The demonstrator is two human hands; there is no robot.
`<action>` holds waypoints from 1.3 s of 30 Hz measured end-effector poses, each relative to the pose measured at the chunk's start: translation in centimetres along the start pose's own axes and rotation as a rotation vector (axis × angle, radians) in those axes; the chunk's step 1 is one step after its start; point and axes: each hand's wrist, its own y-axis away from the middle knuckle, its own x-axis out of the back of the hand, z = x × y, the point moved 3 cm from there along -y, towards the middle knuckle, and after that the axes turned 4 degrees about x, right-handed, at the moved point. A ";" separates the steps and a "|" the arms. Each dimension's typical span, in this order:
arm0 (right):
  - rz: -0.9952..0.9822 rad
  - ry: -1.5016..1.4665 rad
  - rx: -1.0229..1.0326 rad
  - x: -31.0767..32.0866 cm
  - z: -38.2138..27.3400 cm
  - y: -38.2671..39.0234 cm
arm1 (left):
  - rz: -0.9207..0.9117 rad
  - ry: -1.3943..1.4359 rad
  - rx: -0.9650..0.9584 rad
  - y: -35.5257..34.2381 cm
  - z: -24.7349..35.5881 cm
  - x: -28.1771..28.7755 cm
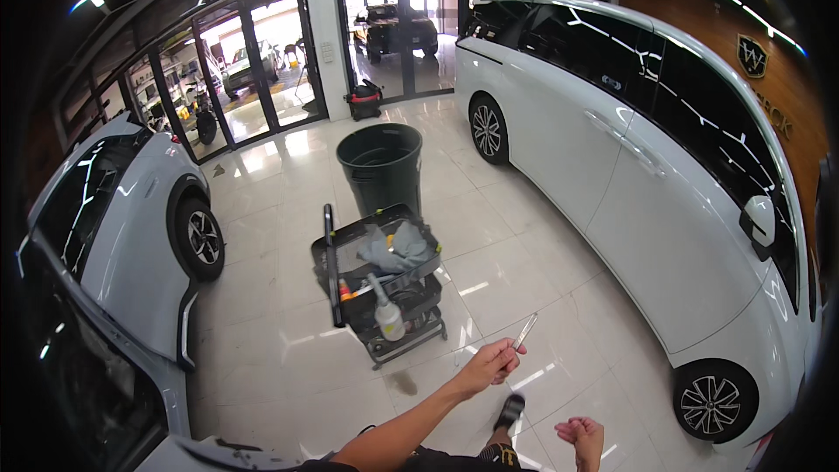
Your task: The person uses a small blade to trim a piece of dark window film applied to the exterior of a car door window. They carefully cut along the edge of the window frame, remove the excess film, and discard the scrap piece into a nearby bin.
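My left hand is closed round one end of a slim silver pen-like tool; its exact kind is too small to tell. The tool points up and away over the tiled floor. Lower and to the right, my right hand is held out with loosely bent fingers and nothing visible in it. Ahead of my left hand stands a black rolling cart with a push handle. Grey cloths lie in its top tray, and a white spray bottle hangs at its near side.
A large dark green bin stands behind the cart. A white van lines the right side; a pale car with an open door is at the left. A red and black vacuum sits by the glass doors.
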 end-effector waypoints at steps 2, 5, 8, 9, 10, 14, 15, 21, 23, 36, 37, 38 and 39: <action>-0.052 0.018 0.044 -0.3 -2.2 -9.7 | 0.063 -0.116 -0.038 -7.7 1.4 2.2; -0.183 0.063 0.139 -4.0 -10.0 -25.2 | 0.189 -0.071 -0.134 -19.2 3.4 5.0; -0.385 0.009 0.278 -12.7 -18.9 -40.2 | 0.281 0.063 -0.186 -29.0 7.2 8.0; -0.457 -0.066 0.281 -16.5 -21.6 -44.3 | 0.325 0.058 -0.189 -31.4 8.7 8.6; -0.548 -0.151 0.255 -20.6 -23.5 -46.5 | 0.383 0.056 -0.200 -32.2 9.9 9.6; -0.758 -0.404 0.213 -33.0 -30.8 -55.5 | 0.542 0.030 -0.275 -40.5 15.3 15.1; -0.803 -0.445 0.188 -35.8 -31.1 -57.6 | 0.581 0.033 -0.293 -42.6 16.2 17.2; -0.938 -0.563 0.057 -52.3 -32.7 -71.2 | 0.797 -0.084 -0.368 -53.9 22.6 32.6; -0.956 -0.569 0.033 -58.5 -34.3 -76.4 | 0.812 -0.111 -0.385 -57.5 26.4 37.9; -1.286 -0.521 -0.297 -88.5 -35.9 -89.1 | 1.386 -0.428 -0.482 -63.8 41.8 61.6; -1.319 -0.498 -0.330 -90.4 -35.4 -89.8 | 1.462 -0.461 -0.458 -64.0 42.3 63.0; -1.356 -0.472 -0.370 -92.2 -34.6 -90.4 | 1.547 -0.489 -0.427 -64.0 42.4 64.2; -1.358 -0.455 -0.421 -94.1 -34.2 -91.4 | 1.614 -0.521 -0.398 -64.5 43.0 65.7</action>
